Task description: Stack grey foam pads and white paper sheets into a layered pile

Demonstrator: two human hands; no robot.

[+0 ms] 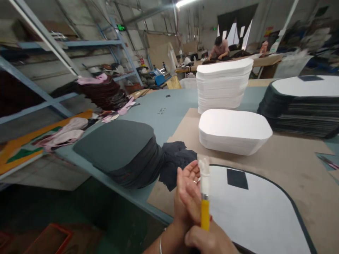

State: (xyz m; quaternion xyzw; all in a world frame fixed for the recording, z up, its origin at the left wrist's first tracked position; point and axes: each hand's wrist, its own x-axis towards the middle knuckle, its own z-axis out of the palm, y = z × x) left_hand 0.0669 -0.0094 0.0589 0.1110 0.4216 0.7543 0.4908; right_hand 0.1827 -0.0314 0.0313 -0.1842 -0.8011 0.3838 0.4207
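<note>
My right hand (209, 241) is closed round the yellow handle of a brush (204, 197) whose white bristles point upward. My left hand (186, 192) is open, its palm and fingers laid against the brush head. Just to the right lies a white rounded panel (254, 211) with a dark edge and a small black square patch (237, 179) on it. Both hands hover over the near edge of the brown cardboard sheet (291, 158).
A stack of dark grey pads (119, 148) and crumpled black fabric (176, 157) lie to the left. White foam stacks (233, 130) (224, 84) stand behind, and a black stack (302, 106) at right. Metal shelving (53, 70) runs along the left. Another person (221, 47) works far back.
</note>
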